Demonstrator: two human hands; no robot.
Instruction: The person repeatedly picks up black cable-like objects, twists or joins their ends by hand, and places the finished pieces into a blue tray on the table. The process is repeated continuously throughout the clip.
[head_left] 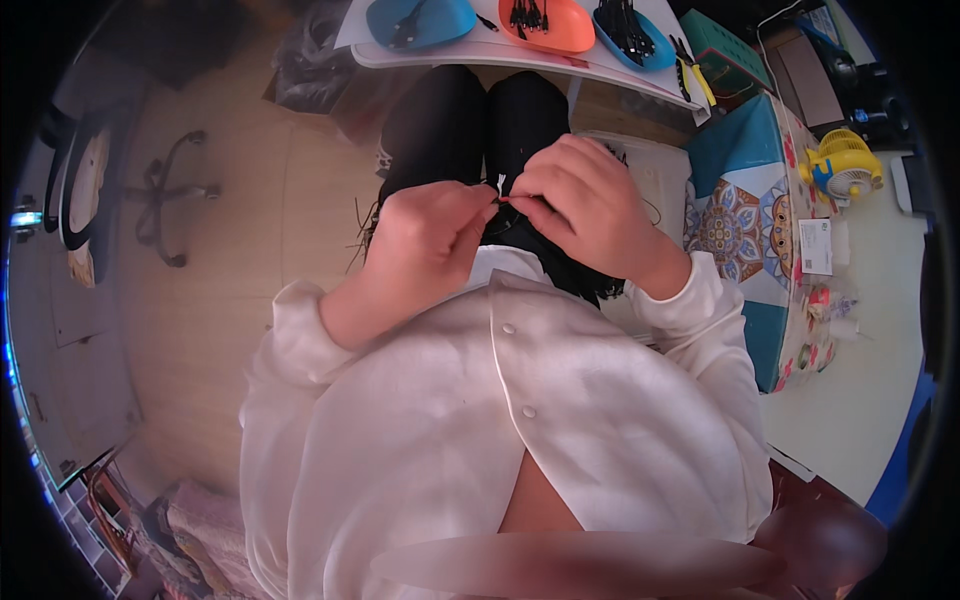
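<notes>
Over my lap, my left hand (425, 232) pinches the end of a thin cable, most of which its fingers hide. My right hand (590, 205) is closed on the same cable's thin red wire (504, 199), thumb against forefinger. A short white strand (501, 183) stands up between the two hands. The fingertips nearly meet. Black cables (605, 285) with frayed ends lie on my lap beneath my right wrist, partly hidden by it.
Ahead, a white table (470, 52) bears a blue tray (425, 25), an orange tray (560, 30) and another blue tray (650, 50), with black cables in them. Yellow-handled pliers (697, 75) lie at its right. A yellow fan (845, 160) stands on the right-hand desk.
</notes>
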